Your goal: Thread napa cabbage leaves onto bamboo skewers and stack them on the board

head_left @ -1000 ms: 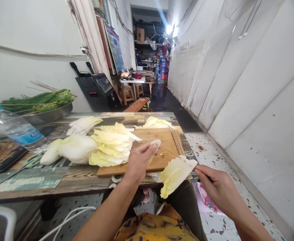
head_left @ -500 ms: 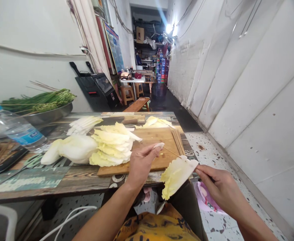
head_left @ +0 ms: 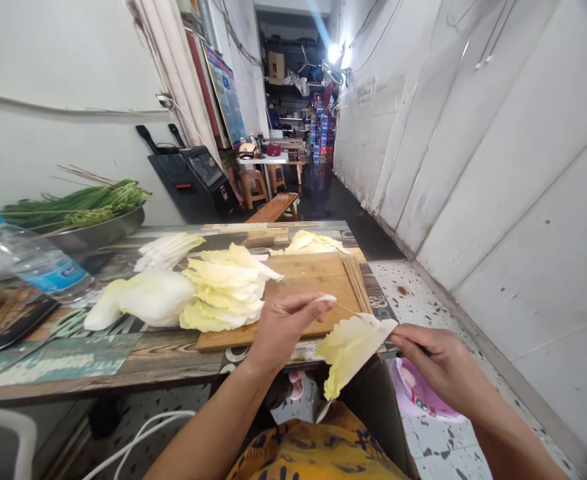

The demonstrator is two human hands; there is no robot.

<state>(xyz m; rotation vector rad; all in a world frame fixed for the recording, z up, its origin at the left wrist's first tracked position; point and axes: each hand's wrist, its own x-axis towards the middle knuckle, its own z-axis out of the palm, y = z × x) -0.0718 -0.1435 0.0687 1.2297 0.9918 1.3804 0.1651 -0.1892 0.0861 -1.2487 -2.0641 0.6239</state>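
Over the front of the cutting board (head_left: pixel 318 270), my left hand (head_left: pixel 283 327) pinches a small white piece of cabbage (head_left: pixel 325 299) at the far end of a thin bamboo skewer (head_left: pixel 344 309). My right hand (head_left: pixel 438 363) is closed around the skewer's other end, close to the threaded cabbage leaf (head_left: pixel 356 347). That leaf hangs down, yellow and frilly at its lower left edge, white near my right fingers. Several loose cabbage leaves (head_left: pixel 228 287) are piled on the board's left side. Beside them lies a pale, partly stripped cabbage (head_left: pixel 148 300). A bundle of skewers (head_left: pixel 356 280) rests along the board's right edge.
At the left stand a water bottle (head_left: pixel 48 267) and a metal bowl (head_left: pixel 108 223) of greens. Green-handled scissors (head_left: pixel 71 323) and a black-handled knife (head_left: pixel 23 327) lie nearby. More leaves (head_left: pixel 311 242) sit behind the board. A pink basin (head_left: pixel 418 393) is on the floor at right.
My left hand has shifted slightly right and down along the skewer, so the white piece is closer to the hanging leaf. My right hand keeps its grip, almost in place.
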